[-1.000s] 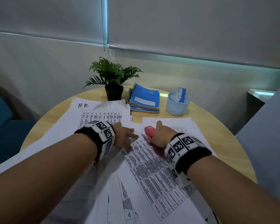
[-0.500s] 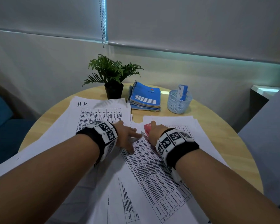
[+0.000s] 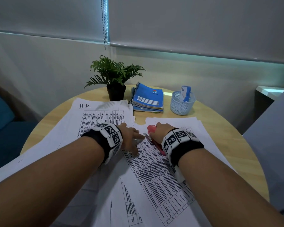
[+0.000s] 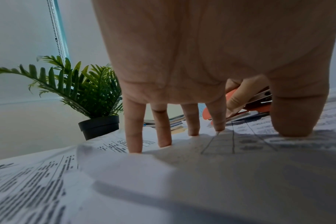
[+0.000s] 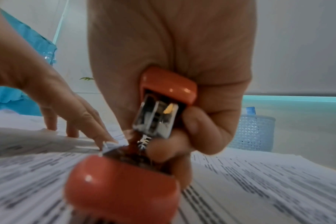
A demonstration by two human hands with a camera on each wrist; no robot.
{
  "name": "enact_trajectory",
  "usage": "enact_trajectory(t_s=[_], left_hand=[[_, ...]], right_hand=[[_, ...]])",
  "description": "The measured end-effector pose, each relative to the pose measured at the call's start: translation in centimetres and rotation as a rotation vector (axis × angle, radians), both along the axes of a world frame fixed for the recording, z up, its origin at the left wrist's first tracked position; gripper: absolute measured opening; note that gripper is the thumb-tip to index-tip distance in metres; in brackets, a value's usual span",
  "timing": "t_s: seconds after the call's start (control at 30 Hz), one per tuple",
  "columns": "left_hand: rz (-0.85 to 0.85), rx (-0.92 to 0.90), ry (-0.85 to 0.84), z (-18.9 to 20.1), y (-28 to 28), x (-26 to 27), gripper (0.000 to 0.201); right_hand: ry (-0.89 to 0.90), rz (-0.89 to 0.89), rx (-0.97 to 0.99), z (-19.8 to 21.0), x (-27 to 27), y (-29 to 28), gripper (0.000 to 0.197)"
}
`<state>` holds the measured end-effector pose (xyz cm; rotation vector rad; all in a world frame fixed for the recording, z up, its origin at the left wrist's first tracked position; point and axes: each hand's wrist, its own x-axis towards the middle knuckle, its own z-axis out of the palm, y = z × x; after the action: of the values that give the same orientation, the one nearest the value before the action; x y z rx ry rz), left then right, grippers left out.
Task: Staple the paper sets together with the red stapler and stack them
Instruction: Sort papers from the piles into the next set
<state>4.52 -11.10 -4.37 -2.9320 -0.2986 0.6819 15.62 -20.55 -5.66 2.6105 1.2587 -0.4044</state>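
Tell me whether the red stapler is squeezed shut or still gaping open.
Open. In the right wrist view the red stapler shows a gap between top arm and base, with the paper corner at its mouth; the right hand grips it.

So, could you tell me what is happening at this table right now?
A person is stapling printed sheets at a round table. The right hand grips the red stapler at the corner of a paper set, while the left hand presses that set flat with straight fingers. More sheets lie alongside.
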Motion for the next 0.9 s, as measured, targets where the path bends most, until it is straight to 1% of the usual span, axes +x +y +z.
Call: enact_trajectory(t_s=[0.1, 0.2, 0.3, 0.4, 0.5, 0.63, 0.7, 0.77, 0.8, 0.83, 0.9], left_hand=[[0.001, -0.003, -0.004, 0.1, -0.1, -0.1, 0.067], [0.001, -0.002, 0.0, 0.0, 0.0, 0.0, 0.067], [0.001, -0.002, 0.002, 0.0, -0.1, 0.0, 0.066], [0.015, -0.018, -0.006, -0.2, 0.1, 0.1, 0.067], [0.004, -0.007, -0.013, -0.4, 0.2, 0.2, 0.068], [-0.006, -0.004, -0.005, -0.8, 0.6, 0.4, 0.07], [0.023, -0.039, -0.03, -0.9, 1.2, 0.6, 0.07], [0.082, -0.075, -0.082, -1.1, 2.1, 0.8, 0.066], [0.115, -0.064, -0.106, -1.1, 2.3, 0.8, 0.065], [0.15, -0.033, -0.127, -1.2, 2.6, 0.9, 0.067], [0.215, 0.016, -0.144, -1.4, 3.0, 1.0, 0.077]], right_hand=[[-0.017, 0.027, -0.018, -0.5, 0.5, 0.1, 0.036], [-0.088, 0.093, -0.071, -1.0, 0.8, 0.2, 0.035], [-0.109, 0.1, -0.059, -1.4, 1.3, 0.2, 0.033], [-0.115, 0.092, -0.045, -1.6, 1.6, 0.3, 0.031], [-0.111, 0.075, -0.064, -2.0, 1.7, 0.7, 0.033], [-0.051, 0.06, -0.062, -1.4, 1.2, -0.1, 0.033], [-0.052, 0.046, -0.046, -1.0, 1.4, -1.5, 0.033], [-0.083, 0.006, -0.043, -0.5, 1.8, -3.4, 0.034], [-0.095, -0.035, -0.051, -0.2, 2.1, -4.4, 0.032], [-0.106, -0.074, -0.065, -0.2, 2.5, -5.3, 0.029], [-0.143, -0.124, -0.11, -0.3, 3.8, -6.6, 0.025]])
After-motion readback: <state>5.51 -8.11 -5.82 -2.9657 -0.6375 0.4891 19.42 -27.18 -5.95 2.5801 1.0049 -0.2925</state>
